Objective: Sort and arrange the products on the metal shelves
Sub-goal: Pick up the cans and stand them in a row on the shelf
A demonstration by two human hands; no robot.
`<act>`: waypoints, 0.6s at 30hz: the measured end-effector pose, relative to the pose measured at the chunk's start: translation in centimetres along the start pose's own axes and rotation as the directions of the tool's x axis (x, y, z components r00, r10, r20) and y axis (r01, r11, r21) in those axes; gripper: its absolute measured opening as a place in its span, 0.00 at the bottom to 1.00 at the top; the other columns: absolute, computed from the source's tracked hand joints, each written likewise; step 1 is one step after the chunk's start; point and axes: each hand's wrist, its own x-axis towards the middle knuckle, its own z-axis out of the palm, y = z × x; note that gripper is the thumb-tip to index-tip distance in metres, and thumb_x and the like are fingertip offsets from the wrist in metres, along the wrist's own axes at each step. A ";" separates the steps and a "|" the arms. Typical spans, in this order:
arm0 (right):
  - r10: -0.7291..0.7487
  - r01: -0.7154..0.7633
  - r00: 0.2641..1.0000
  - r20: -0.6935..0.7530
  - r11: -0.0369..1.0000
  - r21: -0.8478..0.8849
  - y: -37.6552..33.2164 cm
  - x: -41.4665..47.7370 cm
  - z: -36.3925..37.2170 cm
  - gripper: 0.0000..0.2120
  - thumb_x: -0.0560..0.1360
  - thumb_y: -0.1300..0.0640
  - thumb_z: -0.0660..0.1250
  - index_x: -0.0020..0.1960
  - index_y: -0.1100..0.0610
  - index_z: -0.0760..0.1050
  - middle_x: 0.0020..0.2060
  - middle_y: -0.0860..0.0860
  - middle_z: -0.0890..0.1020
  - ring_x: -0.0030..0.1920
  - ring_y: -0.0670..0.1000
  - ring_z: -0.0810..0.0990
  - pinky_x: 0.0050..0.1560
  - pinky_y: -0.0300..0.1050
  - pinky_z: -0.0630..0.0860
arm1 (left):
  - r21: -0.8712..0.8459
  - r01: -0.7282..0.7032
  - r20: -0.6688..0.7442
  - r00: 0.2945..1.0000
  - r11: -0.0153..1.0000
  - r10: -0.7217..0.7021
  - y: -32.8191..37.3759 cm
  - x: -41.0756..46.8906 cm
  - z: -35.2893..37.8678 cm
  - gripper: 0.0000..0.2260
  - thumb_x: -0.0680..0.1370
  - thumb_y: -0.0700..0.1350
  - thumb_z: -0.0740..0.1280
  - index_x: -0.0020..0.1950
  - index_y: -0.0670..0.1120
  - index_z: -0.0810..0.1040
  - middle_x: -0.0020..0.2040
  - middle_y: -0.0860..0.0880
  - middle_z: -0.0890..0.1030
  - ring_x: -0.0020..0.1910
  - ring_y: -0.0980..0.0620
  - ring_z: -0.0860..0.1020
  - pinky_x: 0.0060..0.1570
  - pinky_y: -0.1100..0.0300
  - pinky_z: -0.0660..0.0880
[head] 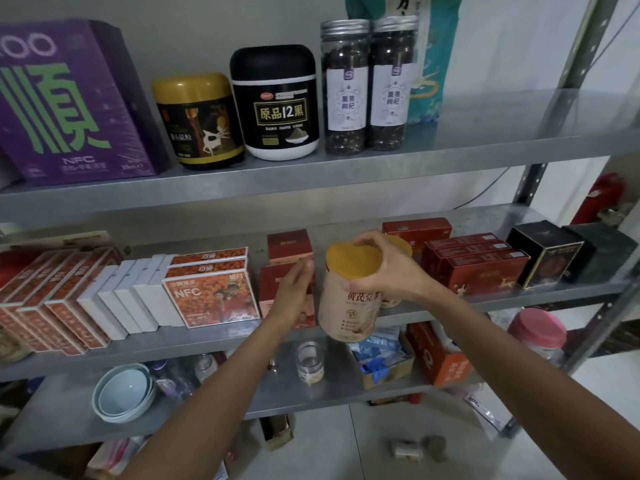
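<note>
Risk: right hand [384,268] grips the tan jar [349,313] up by its lid, tilted at the middle shelf [207,341] front lip, so it could slip off or clip the red box [272,289] under the flat, open left hand [294,289].

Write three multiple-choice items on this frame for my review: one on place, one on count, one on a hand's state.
1. Where do the stacked bowls sit? A) beside the purple box B) on the lower shelf C) on the floor
2. How many tall silver-lidded jars stand on the top shelf? A) one B) two C) four
3. What is the right hand doing? A) hanging free B) pressing the purple box C) holding the beige jar in its grip
Answers: 1 B, they lie at that shelf's left; 2 B, a pair stands side by side; 3 C, its fingers curl round the jar's top.
</note>
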 end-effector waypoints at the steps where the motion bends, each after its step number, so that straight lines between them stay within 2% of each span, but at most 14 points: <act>1: -0.016 0.016 1.000 0.022 0.999 0.030 -0.3 -0.5 -0.6 0.34 0.62 0.50 0.81 0.63 0.46 0.69 0.60 0.44 0.73 0.62 0.48 0.73 0.59 0.48 0.74 | -0.069 0.031 0.047 0.999 0.997 -0.027 0.6 -0.2 0.3 0.24 0.80 0.60 0.55 0.68 0.48 0.75 0.69 0.47 0.75 0.69 0.48 0.71 0.71 0.47 0.65; 3: -0.036 0.028 0.998 0.055 0.992 0.126 -0.9 -1.3 -1.7 0.31 0.62 0.47 0.81 0.60 0.47 0.72 0.60 0.45 0.76 0.62 0.46 0.75 0.58 0.47 0.75 | -0.188 0.115 0.167 0.982 0.975 -0.084 1.6 -0.8 1.0 0.28 0.76 0.67 0.52 0.63 0.51 0.78 0.64 0.48 0.80 0.64 0.49 0.77 0.66 0.46 0.71; 5: -0.037 0.024 0.998 0.058 0.975 0.220 -1.4 -2.1 -2.5 0.29 0.60 0.43 0.81 0.58 0.46 0.75 0.59 0.45 0.79 0.59 0.44 0.78 0.56 0.44 0.76 | -0.282 0.252 0.317 0.935 0.926 -0.158 2.1 -1.7 1.7 0.31 0.75 0.70 0.50 0.63 0.52 0.78 0.61 0.47 0.81 0.60 0.49 0.80 0.55 0.51 0.79; 7: -0.012 0.002 0.999 0.032 0.951 0.309 -1.6 -2.5 -3.0 0.28 0.58 0.40 0.78 0.55 0.46 0.77 0.55 0.46 0.83 0.54 0.45 0.82 0.51 0.44 0.78 | -0.357 0.370 0.422 0.883 0.857 -0.206 2.5 -2.7 2.8 0.32 0.74 0.71 0.50 0.60 0.52 0.82 0.59 0.45 0.83 0.59 0.47 0.81 0.49 0.53 0.80; 9: 0.047 -0.039 0.999 -0.011 0.924 0.381 -1.4 -2.7 -3.1 0.26 0.58 0.39 0.75 0.52 0.49 0.79 0.47 0.47 0.85 0.46 0.45 0.84 0.44 0.40 0.78 | -0.460 0.445 0.464 0.858 0.768 -0.219 2.6 -3.4 4.0 0.32 0.73 0.71 0.52 0.56 0.51 0.85 0.58 0.43 0.83 0.58 0.44 0.81 0.51 0.49 0.79; 11: 0.109 -0.078 0.993 -0.049 0.901 0.427 -1.1 -2.6 -3.0 0.23 0.61 0.38 0.74 0.48 0.52 0.80 0.39 0.46 0.85 0.39 0.45 0.84 0.37 0.37 0.77 | -0.569 0.524 0.520 0.826 0.633 -0.216 2.8 -4.0 5.0 0.35 0.73 0.72 0.53 0.61 0.48 0.82 0.63 0.40 0.79 0.60 0.41 0.79 0.59 0.43 0.74; 13: 0.168 -0.121 0.984 -0.055 0.867 0.484 -0.5 -2.5 -2.8 0.19 0.67 0.39 0.73 0.46 0.54 0.80 0.35 0.47 0.85 0.36 0.46 0.84 0.35 0.36 0.76 | -0.619 0.596 0.569 0.789 0.512 -0.232 3.2 -4.6 5.9 0.36 0.74 0.72 0.56 0.66 0.45 0.79 0.65 0.39 0.78 0.60 0.40 0.79 0.61 0.43 0.73; 15: 0.237 -0.165 0.970 -0.059 0.814 0.557 0.0 -2.4 -2.5 0.19 0.71 0.40 0.72 0.50 0.55 0.80 0.40 0.51 0.86 0.40 0.50 0.86 0.40 0.41 0.80 | -0.645 0.635 0.582 0.769 0.426 -0.265 3.9 -5.2 6.9 0.35 0.75 0.70 0.58 0.64 0.42 0.80 0.62 0.38 0.80 0.56 0.39 0.81 0.54 0.45 0.78; 18: 0.340 -0.231 0.940 -0.025 0.688 0.688 0.8 -2.3 -2.2 0.28 0.70 0.41 0.73 0.60 0.59 0.78 0.48 0.58 0.85 0.49 0.58 0.85 0.56 0.55 0.80 | -0.685 0.660 0.570 0.749 0.307 -0.338 5.2 -6.1 8.1 0.34 0.76 0.68 0.60 0.64 0.40 0.77 0.58 0.36 0.81 0.52 0.38 0.82 0.52 0.44 0.78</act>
